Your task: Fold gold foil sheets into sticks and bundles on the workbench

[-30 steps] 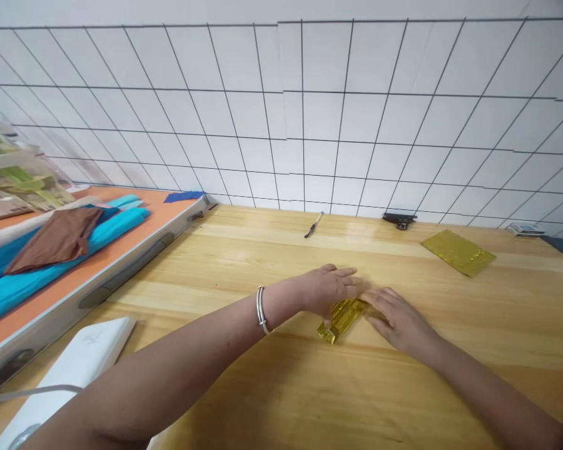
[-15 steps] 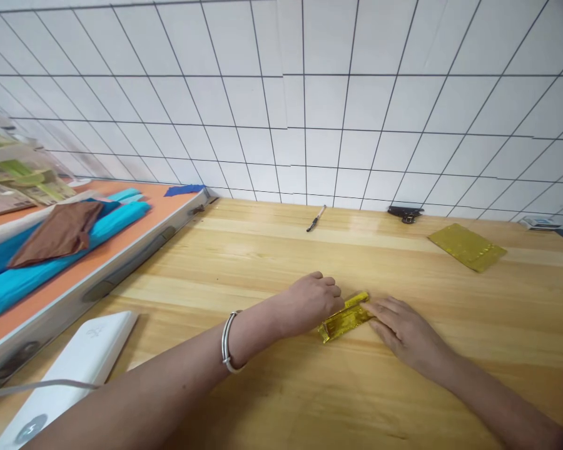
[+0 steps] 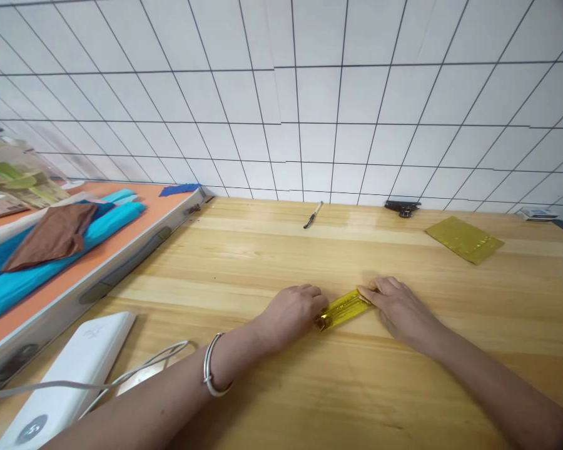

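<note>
A narrow folded strip of shiny gold foil (image 3: 344,309) lies slantwise on the wooden table (image 3: 263,250) between my hands. My left hand (image 3: 298,315), a silver bangle at its wrist, is closed at the strip's left end; its fingertips are mostly hidden behind the hand. At the other end, my right hand (image 3: 398,309) pinches the foil's upper right corner, thumb and fingers together. A flat sheet of gold foil (image 3: 464,240) rests farther back on the right.
A black-and-white pen (image 3: 313,214) and a black clip-like object (image 3: 402,208) lie near the tiled wall. At left stand a white box-shaped device (image 3: 75,375) with a cable and an orange raised surface (image 3: 122,240) bearing blue rolls and brown paper (image 3: 51,236).
My left hand has moved down and left to the strip's end. The strip's raised upper edge now lies flatter, and my right hand has shifted slightly up. The view has shifted a little.
</note>
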Action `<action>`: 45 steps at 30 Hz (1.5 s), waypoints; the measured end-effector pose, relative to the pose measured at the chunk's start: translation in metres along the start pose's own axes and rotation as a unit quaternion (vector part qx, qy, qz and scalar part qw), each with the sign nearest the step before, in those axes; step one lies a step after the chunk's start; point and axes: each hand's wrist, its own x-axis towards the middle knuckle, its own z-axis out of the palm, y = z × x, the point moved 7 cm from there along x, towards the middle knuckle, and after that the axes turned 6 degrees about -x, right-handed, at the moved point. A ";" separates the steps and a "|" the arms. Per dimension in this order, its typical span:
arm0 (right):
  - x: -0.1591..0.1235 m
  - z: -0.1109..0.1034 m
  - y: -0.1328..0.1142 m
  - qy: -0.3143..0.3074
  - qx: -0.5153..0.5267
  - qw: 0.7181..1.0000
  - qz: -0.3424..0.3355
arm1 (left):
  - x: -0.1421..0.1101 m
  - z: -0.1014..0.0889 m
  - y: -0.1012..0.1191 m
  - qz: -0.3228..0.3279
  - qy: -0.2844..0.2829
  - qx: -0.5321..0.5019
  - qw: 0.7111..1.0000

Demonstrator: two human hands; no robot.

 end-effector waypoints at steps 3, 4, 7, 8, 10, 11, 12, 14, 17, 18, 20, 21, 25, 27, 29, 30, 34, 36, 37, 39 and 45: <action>-0.003 -0.004 -0.004 -0.008 0.004 1.000 0.013 | -0.008 -0.001 -0.008 -0.050 0.031 -0.035 0.998; -0.004 -0.004 -0.006 -0.010 0.002 1.000 0.019 | -0.011 -0.001 -0.009 -0.051 0.035 -0.045 0.997; -0.006 -0.004 -0.010 -0.009 -0.009 0.999 0.030 | -0.022 -0.001 -0.004 -0.028 0.028 -0.068 0.997; -0.006 -0.004 -0.011 -0.006 -0.012 0.999 0.031 | -0.026 -0.001 -0.001 -0.020 0.026 -0.069 0.997; -0.007 -0.002 -0.012 0.001 -0.017 0.999 0.028 | -0.035 0.000 0.006 -0.012 0.027 -0.058 0.998; -0.007 -0.001 -0.012 0.006 -0.020 0.999 0.027 | -0.039 0.001 0.010 -0.012 0.029 -0.045 0.998; -0.007 0.000 -0.012 0.010 -0.022 0.999 0.028 | -0.042 0.002 0.014 -0.013 0.030 -0.032 0.999; -0.007 0.002 -0.010 0.019 -0.027 0.999 0.028 | -0.046 0.005 0.019 -0.016 0.031 -0.010 0.999; -0.006 0.003 -0.007 0.024 -0.030 0.999 0.016 | -0.043 0.009 0.021 -0.024 0.038 0.002 0.999; -0.005 0.003 -0.007 0.026 -0.030 0.999 0.009 | -0.041 0.010 0.020 -0.025 0.043 0.004 0.999; -0.006 0.002 -0.007 0.029 -0.036 0.999 0.000 | -0.035 0.009 0.015 -0.023 0.054 0.010 0.998; -0.008 0.002 -0.007 0.031 -0.042 0.999 -0.003 | -0.032 0.008 0.012 -0.019 0.058 0.016 0.998; -0.016 0.004 -0.011 0.029 -0.077 0.997 -0.012 | -0.022 0.004 -0.001 0.007 0.062 0.022 0.998; -0.020 0.005 -0.013 0.029 -0.083 0.996 -0.017 | -0.020 0.005 -0.005 0.018 0.061 0.004 0.998; -0.023 0.006 -0.013 0.035 -0.071 0.997 -0.015 | -0.022 0.007 -0.009 0.013 0.067 -0.013 0.998; -0.023 0.006 -0.013 0.038 -0.059 0.997 -0.013 | -0.023 0.008 -0.010 0.010 0.072 -0.018 0.997; -0.022 0.002 -0.012 0.057 -0.015 0.998 -0.009 | -0.030 0.014 -0.009 0.010 0.082 -0.031 0.996; -0.021 0.000 -0.012 0.064 -0.002 0.998 -0.011 | -0.033 0.015 -0.008 0.012 0.085 -0.034 0.996; -0.021 0.000 -0.012 0.065 0.002 0.998 -0.011 | -0.033 0.015 -0.008 0.012 0.088 -0.034 0.996; -0.021 0.001 -0.012 0.061 0.006 0.998 -0.012 | -0.034 0.016 -0.007 0.013 0.093 -0.029 0.995; -0.022 0.007 -0.012 0.044 -0.007 0.999 -0.005 | -0.034 0.020 -0.001 0.049 0.074 -0.007 0.996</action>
